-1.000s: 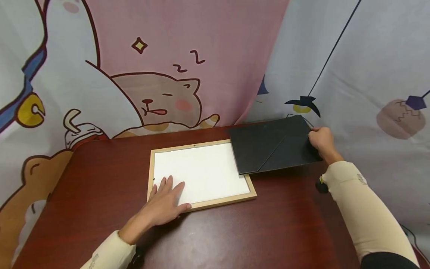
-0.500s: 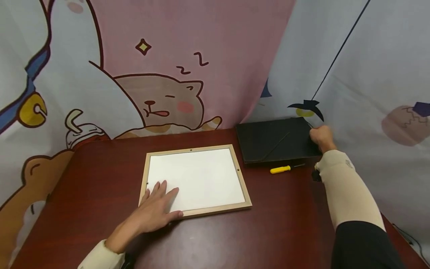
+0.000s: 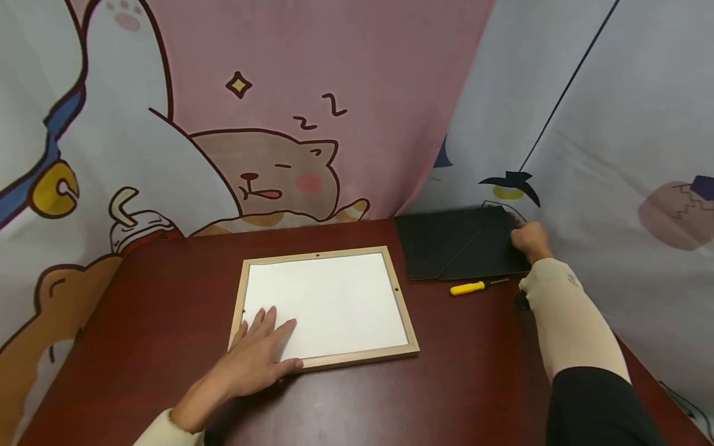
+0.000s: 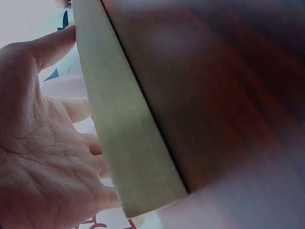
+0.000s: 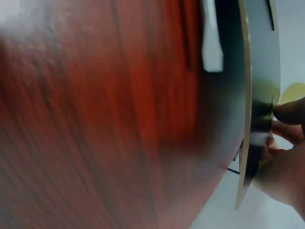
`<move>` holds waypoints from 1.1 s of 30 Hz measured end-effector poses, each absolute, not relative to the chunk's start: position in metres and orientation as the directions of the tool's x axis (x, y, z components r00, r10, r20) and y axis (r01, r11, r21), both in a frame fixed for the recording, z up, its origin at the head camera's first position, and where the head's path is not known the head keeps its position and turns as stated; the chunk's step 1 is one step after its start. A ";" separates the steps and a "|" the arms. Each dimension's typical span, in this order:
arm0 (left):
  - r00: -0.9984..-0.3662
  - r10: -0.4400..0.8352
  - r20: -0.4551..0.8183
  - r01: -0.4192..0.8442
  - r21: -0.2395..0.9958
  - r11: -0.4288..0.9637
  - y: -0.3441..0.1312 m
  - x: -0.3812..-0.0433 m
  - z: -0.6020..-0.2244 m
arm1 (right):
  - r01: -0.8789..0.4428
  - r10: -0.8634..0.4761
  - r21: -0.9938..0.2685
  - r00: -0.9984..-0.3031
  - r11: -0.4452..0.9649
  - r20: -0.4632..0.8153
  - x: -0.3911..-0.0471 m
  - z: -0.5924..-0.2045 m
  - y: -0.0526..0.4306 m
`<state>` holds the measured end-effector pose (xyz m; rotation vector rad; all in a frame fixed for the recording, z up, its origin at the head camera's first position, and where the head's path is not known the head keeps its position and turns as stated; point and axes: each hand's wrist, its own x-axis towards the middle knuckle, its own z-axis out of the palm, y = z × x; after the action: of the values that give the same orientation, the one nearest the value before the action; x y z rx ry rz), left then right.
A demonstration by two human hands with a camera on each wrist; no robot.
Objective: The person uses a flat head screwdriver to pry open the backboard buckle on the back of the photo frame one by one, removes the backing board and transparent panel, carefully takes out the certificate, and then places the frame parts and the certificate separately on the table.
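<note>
A light wooden picture frame with a white sheet inside it lies on the table. My left hand rests with spread, straight fingers on its near left corner. In the left wrist view, palm and thumb sit along the wooden side bar. At the back right is a black backing board with a diagonal seam, low over the table. My right hand pinches its right edge; the right wrist view shows fingers and thumb at the board's thin edge.
A yellow-handled screwdriver lies just in front of the black board. Behind the reddish-brown table hangs a cartoon-print curtain, close to the board. A thin cable runs at the far right.
My right hand has carried the black board rightward off the frame and lowered it at the back right, which uncovers the screwdriver. The left hand has stayed on the frame, which sits slightly lower in view.
</note>
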<state>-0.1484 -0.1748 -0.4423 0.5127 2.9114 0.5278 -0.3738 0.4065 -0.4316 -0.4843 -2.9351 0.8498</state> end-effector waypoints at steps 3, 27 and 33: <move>-0.932 0.355 -0.077 0.305 0.365 0.880 -0.174 -0.148 -0.442 | 0.310 0.325 -0.530 -0.943 0.789 -0.069 -0.373 -0.437 0.402; -0.932 0.358 -0.047 0.322 0.338 0.884 -0.176 -0.144 -0.442 | 0.241 0.171 -0.333 -0.959 0.912 -0.227 -0.368 -0.459 0.381; -0.929 0.365 -0.056 0.326 0.337 0.883 -0.175 -0.145 -0.443 | 0.232 0.171 -0.324 -0.963 0.917 -0.207 -0.365 -0.460 0.385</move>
<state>-0.1447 -0.1751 -0.4427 0.5403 2.9335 0.4938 -0.3645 0.3851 -0.4604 -0.3441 -3.2466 0.5833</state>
